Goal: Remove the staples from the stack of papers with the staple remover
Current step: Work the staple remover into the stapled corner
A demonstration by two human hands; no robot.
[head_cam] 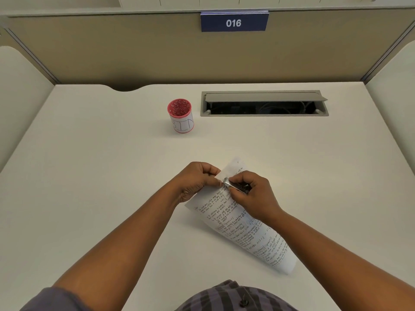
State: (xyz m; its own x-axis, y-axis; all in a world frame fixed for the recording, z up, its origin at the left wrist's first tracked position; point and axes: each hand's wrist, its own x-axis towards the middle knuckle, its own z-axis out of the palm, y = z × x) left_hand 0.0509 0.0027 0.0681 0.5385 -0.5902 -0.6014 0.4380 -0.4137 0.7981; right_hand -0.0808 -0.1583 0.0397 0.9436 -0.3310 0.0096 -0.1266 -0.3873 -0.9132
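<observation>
A stack of handwritten papers lies slanted on the white desk, its upper corner lifted. My left hand pinches that upper corner. My right hand grips a metal staple remover, and its shiny tip touches the paper right beside my left thumb. The staple itself is hidden under the tip and my fingers.
A pink cup with a paper label reading BIN stands at the back of the desk, left of centre. To its right, an open cable hatch is set into the desk. Partition walls enclose the desk on three sides.
</observation>
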